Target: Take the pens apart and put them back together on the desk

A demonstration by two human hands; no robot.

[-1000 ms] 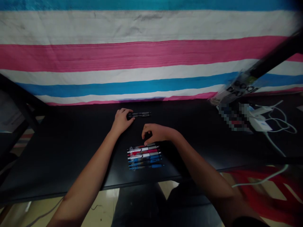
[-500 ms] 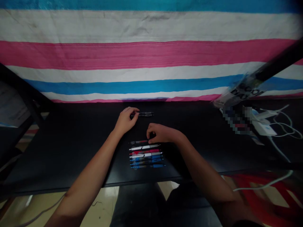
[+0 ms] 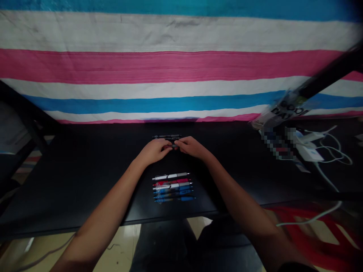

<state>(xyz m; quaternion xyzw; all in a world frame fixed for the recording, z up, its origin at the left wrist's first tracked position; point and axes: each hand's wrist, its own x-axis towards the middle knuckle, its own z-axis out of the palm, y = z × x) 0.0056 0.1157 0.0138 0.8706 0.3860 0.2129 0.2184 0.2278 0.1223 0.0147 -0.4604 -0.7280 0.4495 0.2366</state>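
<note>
A dark pen [image 3: 174, 146] is pinched between my two hands over the back middle of the black table. My left hand [image 3: 154, 152] has its fingers closed on the pen's left part, and my right hand [image 3: 193, 147] grips its right part; the fingers cover most of it. Just behind them lie black pens [image 3: 167, 136], partly hidden by my left hand. Nearer me is a row of several pens side by side: a white pen [image 3: 171, 176] at the far side, then a red pen [image 3: 167, 182], another white pen [image 3: 176, 185] and blue pens [image 3: 185, 198].
The black table [image 3: 90, 181] ends in front of my legs. On its right are a white power strip [image 3: 309, 151] with cables and a clear plastic bag [image 3: 283, 109] by a dark post. A striped sheet [image 3: 170, 68] hangs behind. A red stool [image 3: 312, 230] stands lower right.
The dark pen at the far side of the near row has been lifted and moved back by my right hand. My left hand has come slightly nearer and now grips it too.
</note>
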